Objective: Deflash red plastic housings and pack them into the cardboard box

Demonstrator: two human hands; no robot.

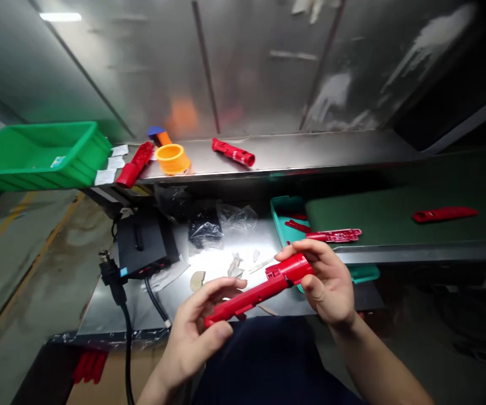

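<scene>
A long red plastic housing (pixel 264 291) with a wider round end lies tilted across both my hands, above the work table. Around its narrow lower end, the fingers and thumb of my left hand (pixel 194 326) are closed. My right hand (pixel 329 281) grips the wide collar between thumb and fingers. Beyond it, a similar red part (pixel 336 235) rests on the edge of a teal tray (pixel 279 216), which contains more red pieces. A thin pale stick (pixel 262 265) shows behind the housing, near my right fingers.
On the back shelf (pixel 331 154) are a green bin (pixel 36 183), an orange-yellow ring (pixel 172 158) and red parts (pixel 233 152). A black box (pixel 142 242) and cabled black tool (pixel 113 278) stand at left. Another red part (pixel 445 214) lies on the green belt (pixel 373 216).
</scene>
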